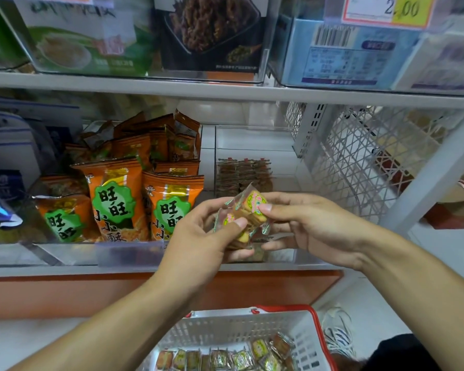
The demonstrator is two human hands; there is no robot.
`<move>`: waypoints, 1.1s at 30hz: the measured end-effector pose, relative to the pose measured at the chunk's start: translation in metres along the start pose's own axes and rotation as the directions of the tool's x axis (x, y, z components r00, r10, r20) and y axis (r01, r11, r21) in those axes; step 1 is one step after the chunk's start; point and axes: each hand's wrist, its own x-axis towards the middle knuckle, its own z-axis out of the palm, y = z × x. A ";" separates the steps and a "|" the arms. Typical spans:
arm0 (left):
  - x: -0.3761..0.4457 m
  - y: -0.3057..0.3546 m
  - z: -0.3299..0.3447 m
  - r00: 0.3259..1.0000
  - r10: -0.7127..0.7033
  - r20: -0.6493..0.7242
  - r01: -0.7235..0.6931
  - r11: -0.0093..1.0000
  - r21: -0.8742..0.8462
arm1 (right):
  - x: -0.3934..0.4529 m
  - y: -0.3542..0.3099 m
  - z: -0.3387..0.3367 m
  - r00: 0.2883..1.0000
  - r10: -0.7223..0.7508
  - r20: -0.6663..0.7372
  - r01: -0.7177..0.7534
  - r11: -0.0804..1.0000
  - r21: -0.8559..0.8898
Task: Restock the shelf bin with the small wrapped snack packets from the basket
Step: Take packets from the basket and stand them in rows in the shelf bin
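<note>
- Head view: both hands meet in front of the middle shelf, holding a small bunch of wrapped snack packets [243,219] between them, just near of the clear shelf bin [255,145].
- The left hand [204,234] grips the lower packets, its thumb pressed on the front of one wrapper and its fingers curled under the bunch.
- The right hand [306,223] pinches the top packet, thumb on its round green and yellow label, the other fingers curled behind and below.
- The packets are clear-wrapped with brown biscuits inside; how many are in the bunch cannot be told.
- The shelf bin holds a low row of similar packets [243,174] standing at its far part; most of the bin above them is unfilled.
- To the left of that bin, another clear bin is packed with orange snack bags [134,188] bearing green labels.
- Near and below, a white basket [217,336] with a red rim sits on the floor, with more of the small packets [225,358] lying along its bottom.
- To the right of the bin stands a white lattice panel [367,162].
- On the upper shelf, clear boxes hold larger packaged goods, and a yellow price tag [386,8] hangs at the far right.
</note>
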 end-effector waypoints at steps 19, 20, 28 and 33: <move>0.009 -0.022 0.012 0.976 -0.202 0.079 0.196 0.978 0.076 | 0.111 0.026 -0.080 0.843 -0.298 -0.447 -0.233 0.547 -0.804; 0.009 -0.022 0.012 0.975 -0.207 0.074 0.202 0.976 0.078 | 0.116 0.026 -0.080 0.855 -0.307 -0.417 -0.206 0.538 -0.818; 0.011 -0.020 0.011 0.967 -0.250 0.050 0.246 0.966 0.077 | 0.139 0.033 -0.081 0.810 -0.263 -0.524 -0.258 0.644 -0.721; 0.009 -0.015 0.012 0.961 -0.272 0.050 0.272 0.962 0.014 | 0.144 0.035 -0.081 0.808 -0.250 -0.533 -0.242 0.684 -0.688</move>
